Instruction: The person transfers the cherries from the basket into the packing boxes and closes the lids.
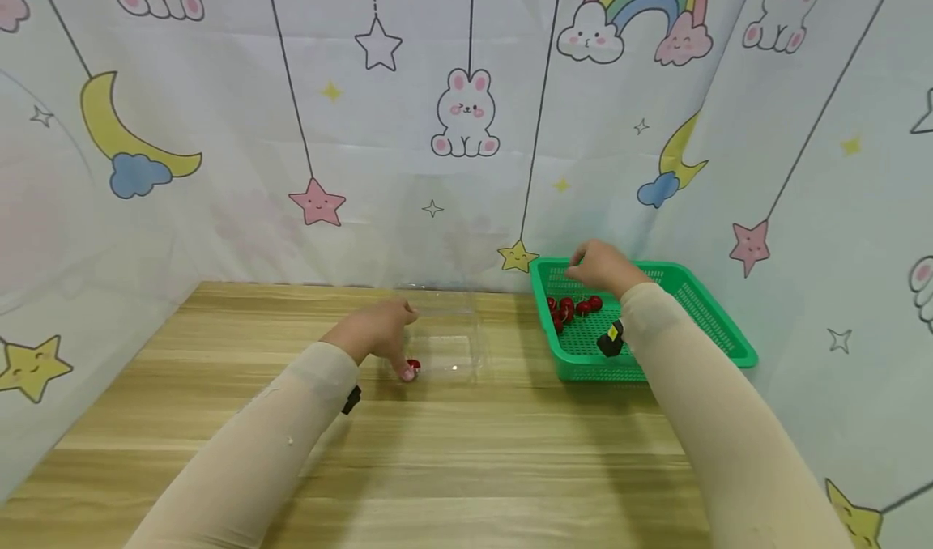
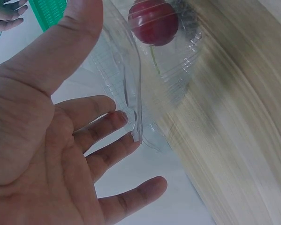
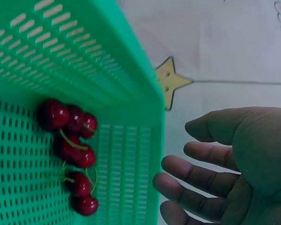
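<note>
A clear plastic box (image 1: 475, 353) lies on the wooden table, and one red cherry (image 2: 153, 22) with a green stem is inside it. My left hand (image 1: 379, 330) is at the left side of this box. Its fingertips (image 2: 116, 121) touch the rim in the left wrist view, fingers loosely spread and the thumb extended. Over the green basket (image 1: 572, 368) hovers my right hand (image 1: 605, 268), fingers relaxed and slightly bent, holding nothing. Several dark red cherries (image 3: 77, 152) with stems sit clustered on the basket's floor, along its left side in the head view.
The wooden table (image 1: 466, 460) extends in front of both arms. Behind it hangs a white cloth (image 1: 408, 168) printed with stars, moons and rabbits, which also covers both sides. The basket stands at the back right, close to the cloth.
</note>
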Motion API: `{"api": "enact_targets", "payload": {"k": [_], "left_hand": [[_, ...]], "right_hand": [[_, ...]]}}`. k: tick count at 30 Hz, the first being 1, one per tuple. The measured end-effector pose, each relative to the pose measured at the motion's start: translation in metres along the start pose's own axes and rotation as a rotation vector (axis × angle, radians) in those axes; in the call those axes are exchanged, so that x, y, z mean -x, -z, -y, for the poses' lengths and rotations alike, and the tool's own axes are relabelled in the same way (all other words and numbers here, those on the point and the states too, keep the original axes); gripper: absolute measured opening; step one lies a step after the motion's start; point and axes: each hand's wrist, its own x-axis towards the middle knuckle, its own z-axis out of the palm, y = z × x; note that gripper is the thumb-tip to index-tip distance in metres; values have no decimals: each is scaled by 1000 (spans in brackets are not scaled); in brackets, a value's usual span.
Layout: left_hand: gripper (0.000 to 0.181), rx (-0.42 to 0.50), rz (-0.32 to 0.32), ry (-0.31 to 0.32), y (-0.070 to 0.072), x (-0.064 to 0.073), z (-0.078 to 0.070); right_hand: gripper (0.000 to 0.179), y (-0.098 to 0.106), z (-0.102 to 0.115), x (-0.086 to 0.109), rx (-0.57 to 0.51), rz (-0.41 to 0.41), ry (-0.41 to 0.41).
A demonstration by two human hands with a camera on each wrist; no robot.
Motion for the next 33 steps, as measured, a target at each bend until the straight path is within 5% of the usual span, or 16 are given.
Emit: {"api": "enact_targets", "payload": {"k": [2,8,15,20,33], "left_hand": [[123,3,1,2,0,0,0],[124,11,12,18,1,1,-3],[123,54,-2,40,1,2,-4],[123,57,-3,45,1,3,-3],[124,67,11,49,0,2,1]], "right_hand": [[27,-1,-11,-7,18,-4,8],[53,-5,-39,-22,15,84,-18],[43,-17,-61,-31,71,165,-47],[35,-22,-65,-34,141,218,-37],[52,-32,-70,-39,152,285,-34]]}}
